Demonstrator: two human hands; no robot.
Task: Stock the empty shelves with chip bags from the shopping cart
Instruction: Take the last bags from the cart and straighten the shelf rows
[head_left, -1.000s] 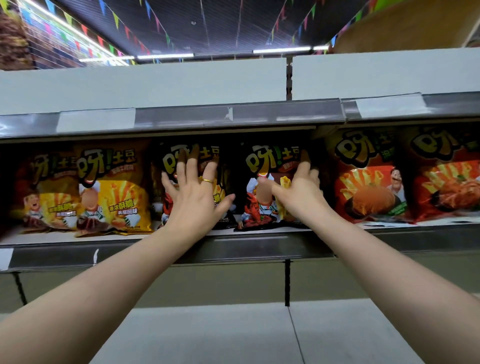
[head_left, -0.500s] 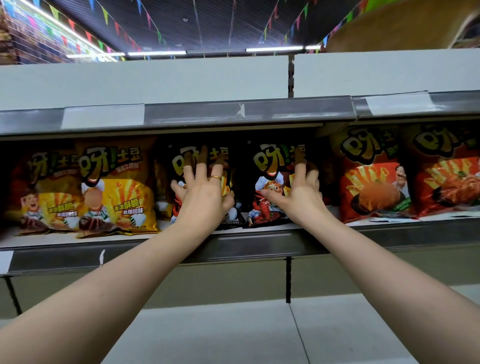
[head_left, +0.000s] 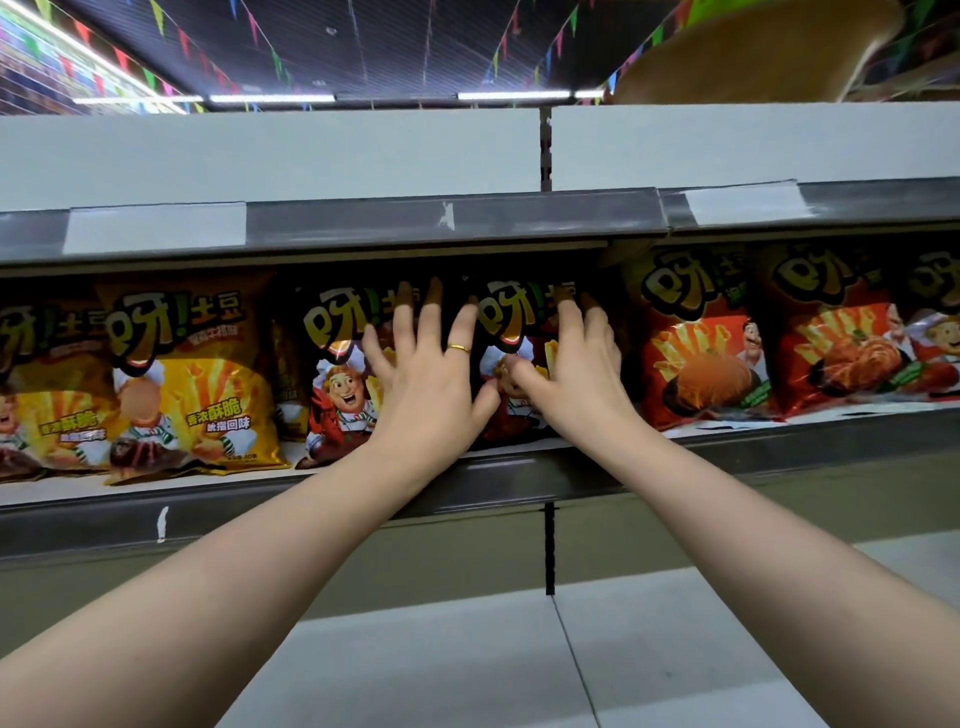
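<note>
Seen from the head camera, both bare arms are reaching up and forward to the shelf (head_left: 519, 475), and neither hand is closing around anything. The left hand (head_left: 426, 384) is lying open with its fingers (head_left: 405, 327) straight and fanned out. Its palm is pressing flat on the right half of the left black chip bag (head_left: 337, 364). Most of that bag's printed front is showing just to the left of the palm, and its top is rising past the fingertips into shadow. A gold ring (head_left: 460, 348) is sitting on one finger of this hand.

The right hand (head_left: 576, 384) is likewise spread open, fingers pointing up, pressing on the right black chip bag (head_left: 501, 317). That bag is standing upright under and to the left of this palm, its lettering showing in the gap between the two hands. The right thumb is stretching left across the bag's front towards the left thumb; whether the two are touching I cannot tell. Both black bags are standing side by side, their bottoms just behind the front rail below the wrists.

To the left of the left hand, yellow chip bags (head_left: 192, 374) are standing in the same row, the nearest just beside the left black chip bag. To the right of the right hand, red chip bags (head_left: 701, 343) are standing in line. Above the fingertips the upper shelf (head_left: 363, 226) is crossing the view, carrying a white label strip (head_left: 156, 228). Beneath the forearms a pale lower shelf (head_left: 415, 675) is showing. Coloured pennants (head_left: 275, 62) are hanging from the dark ceiling.
</note>
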